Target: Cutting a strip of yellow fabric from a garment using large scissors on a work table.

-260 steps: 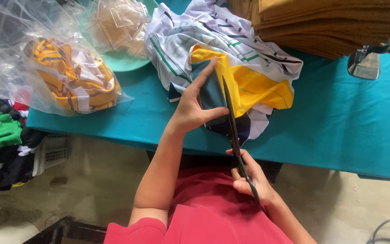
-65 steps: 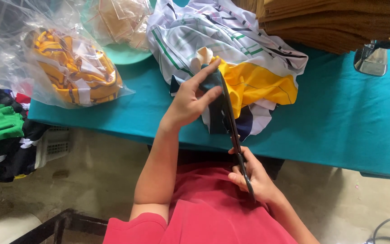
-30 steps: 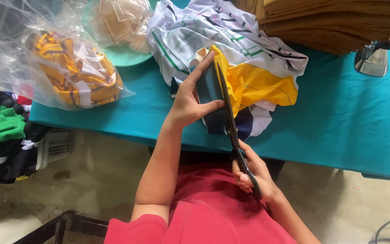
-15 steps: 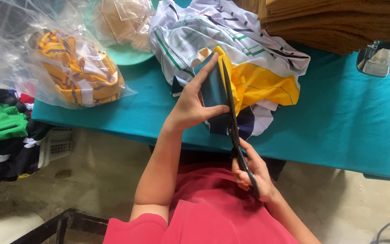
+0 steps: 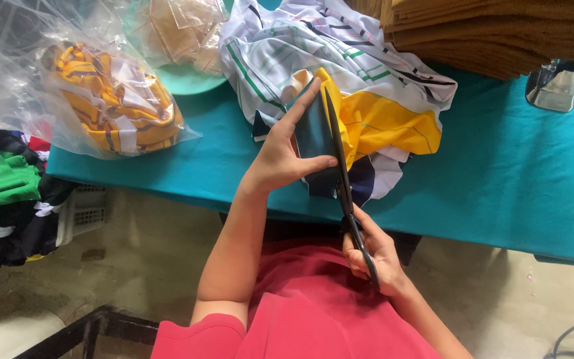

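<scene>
My left hand (image 5: 286,154) pinches a dark navy piece of fabric (image 5: 316,147) that hangs over the front edge of the teal table (image 5: 519,179). My right hand (image 5: 373,251) grips the handles of long black scissors (image 5: 342,174), whose blades run up along the right side of the navy fabric, next to a yellow garment part (image 5: 383,126). Behind lies a heap of white striped garments (image 5: 327,53).
A clear plastic bag with yellow striped garments (image 5: 111,100) lies at the table's left. Another bag of tan pieces (image 5: 177,33) sits on a green plate. Brown stacked sheets (image 5: 493,30) and a metal stand (image 5: 553,86) are at the back right. Green and black clothes (image 5: 4,199) are piled at the floor's left.
The scissors have slid further up along the navy fabric, and my left hand has shifted its hold on the piece a little. The view has moved slightly.
</scene>
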